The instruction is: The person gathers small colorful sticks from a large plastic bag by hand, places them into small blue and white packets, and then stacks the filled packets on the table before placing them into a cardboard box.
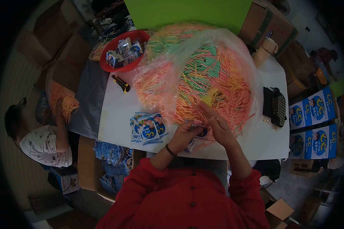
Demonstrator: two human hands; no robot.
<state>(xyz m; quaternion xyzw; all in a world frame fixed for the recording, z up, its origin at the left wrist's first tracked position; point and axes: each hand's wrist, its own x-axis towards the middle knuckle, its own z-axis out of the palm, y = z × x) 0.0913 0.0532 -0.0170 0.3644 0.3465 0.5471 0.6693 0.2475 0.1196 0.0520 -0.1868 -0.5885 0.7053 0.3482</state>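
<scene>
Currently: Two Bare Hands at a Small Packet, Front Edge of White Table

Seen from the room, far left, a co-worker (46,143) sits with one hand at a smaller heap of pale orange sticks (68,107). Next, a red basin (137,65) holds packets; a yellow-and-black cutter (121,83) lies on the white table (114,118) near it. Printed packets (148,128) lie overlapped near the front edge; below, an open carton (88,164) contains more blue packets (112,152).

Left hand (186,134): fingers bent, closed in a pinch on a small packet (203,133). The packet is between both hands, in front of the colored sticks (204,63) in clear plastic. Right hand (219,129): fingers partly extended, thumb side at the packet; whether it grips cannot be told.

Farther right stand a bottle (264,52), then a black textured case (279,110) on the table, and printed blue boxes (313,108) beyond the edge.
</scene>
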